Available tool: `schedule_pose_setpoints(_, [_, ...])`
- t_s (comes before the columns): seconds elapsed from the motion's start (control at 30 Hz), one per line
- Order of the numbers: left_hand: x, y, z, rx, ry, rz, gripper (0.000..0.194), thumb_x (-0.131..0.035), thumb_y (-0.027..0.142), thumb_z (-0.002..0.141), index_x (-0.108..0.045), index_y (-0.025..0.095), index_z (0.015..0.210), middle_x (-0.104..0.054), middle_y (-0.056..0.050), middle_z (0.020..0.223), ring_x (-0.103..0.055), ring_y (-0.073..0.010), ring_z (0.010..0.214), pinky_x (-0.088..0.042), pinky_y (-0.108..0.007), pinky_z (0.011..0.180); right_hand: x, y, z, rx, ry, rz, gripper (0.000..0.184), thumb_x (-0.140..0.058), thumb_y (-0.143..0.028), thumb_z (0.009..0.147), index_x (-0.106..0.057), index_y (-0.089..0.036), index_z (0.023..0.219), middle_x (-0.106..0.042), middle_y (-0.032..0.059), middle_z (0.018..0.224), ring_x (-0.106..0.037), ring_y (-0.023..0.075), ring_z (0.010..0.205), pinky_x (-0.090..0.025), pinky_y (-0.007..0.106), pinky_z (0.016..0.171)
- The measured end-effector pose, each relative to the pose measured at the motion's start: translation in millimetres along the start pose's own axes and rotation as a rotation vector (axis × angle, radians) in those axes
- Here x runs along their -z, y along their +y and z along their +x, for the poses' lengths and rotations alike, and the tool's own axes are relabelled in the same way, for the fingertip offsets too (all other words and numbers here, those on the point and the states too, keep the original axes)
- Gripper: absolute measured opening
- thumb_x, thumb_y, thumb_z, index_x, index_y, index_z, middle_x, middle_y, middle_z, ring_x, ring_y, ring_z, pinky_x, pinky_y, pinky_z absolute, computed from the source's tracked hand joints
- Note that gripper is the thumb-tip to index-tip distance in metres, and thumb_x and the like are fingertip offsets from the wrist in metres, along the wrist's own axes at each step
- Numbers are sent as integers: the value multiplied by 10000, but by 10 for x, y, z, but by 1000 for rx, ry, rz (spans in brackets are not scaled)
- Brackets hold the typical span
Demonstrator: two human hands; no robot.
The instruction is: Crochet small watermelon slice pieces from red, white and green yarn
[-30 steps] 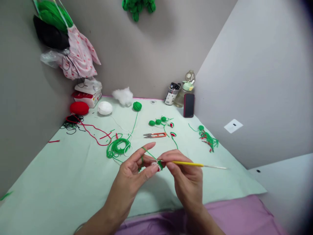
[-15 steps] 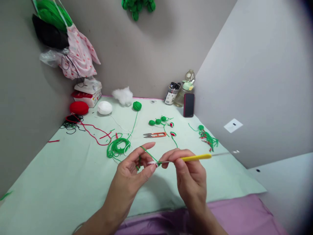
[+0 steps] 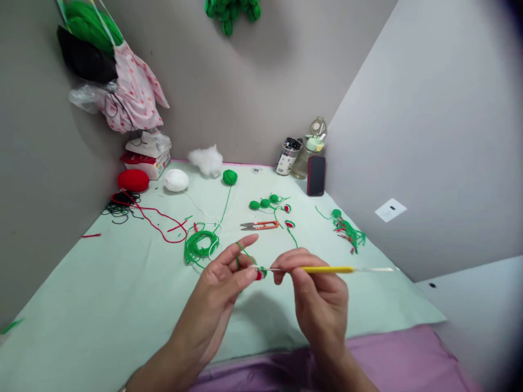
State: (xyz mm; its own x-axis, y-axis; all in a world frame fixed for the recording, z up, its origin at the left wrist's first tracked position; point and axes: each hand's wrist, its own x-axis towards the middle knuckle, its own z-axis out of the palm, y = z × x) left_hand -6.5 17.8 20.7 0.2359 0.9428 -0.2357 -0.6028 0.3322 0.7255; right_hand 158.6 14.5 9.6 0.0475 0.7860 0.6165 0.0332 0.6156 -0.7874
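Observation:
Between thumb and fingers, my left hand (image 3: 223,283) pinches a small crochet piece (image 3: 260,274) in red, white and green. A green strand runs from the piece over my raised left index finger. My right hand (image 3: 316,283) grips a crochet hook (image 3: 330,269) with a yellow handle, held nearly level. The hook's thin metal tip reaches the piece; whether it sits inside a stitch is too small to tell. Just beyond my left hand lies a loose coil of green yarn (image 3: 201,245). Orange thread snips (image 3: 260,225) rest past my fingers.
Red (image 3: 133,180), white (image 3: 176,180) and green yarn balls (image 3: 230,177) stand at the back, near white stuffing (image 3: 206,161). Several green crocheted balls (image 3: 265,203) and two small red-green pieces lie mid-table. Yarn scraps (image 3: 347,231) are at right, below a phone (image 3: 316,176).
My left hand has turned the crochet piece so its red side shows. The hook has swung from slightly tilted to nearly level, still in my right hand.

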Motion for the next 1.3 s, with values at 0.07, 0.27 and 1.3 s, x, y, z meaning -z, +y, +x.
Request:
schedule_pose_setpoints(0.07, [-19,-21,-28,-45,4,84,426,-947,327,765,-856,322,1181,-658,15,876,-578,-156,876,-467,-283,900,-23,-6,36,-19,-32,31,188,-639,-206,1055,-814,-266,1022,-777,35,908,-726,183,865,-618,301,748])
schedule_pose_setpoints(0.27, [-42,-74,-31,-79,17,107,395,-942,350,795,-853,344,1180,-709,18,903,-602,-171,975,-441,-293,984,-20,19,-87,173,-78,-316,325,-666,-84,999,-811,-307,1186,-806,65,1021,-757,215,913,-628,336,757])
schedule_pose_setpoints(1.3, [5,-83,-27,-53,19,88,499,-950,356,773,-823,327,1256,-688,10,887,-600,-191,938,-439,-337,972,54,18,-117,386,-197,-573,380,-626,-99,1007,-754,-311,1296,-805,92,1079,-764,243,958,-644,377,803])
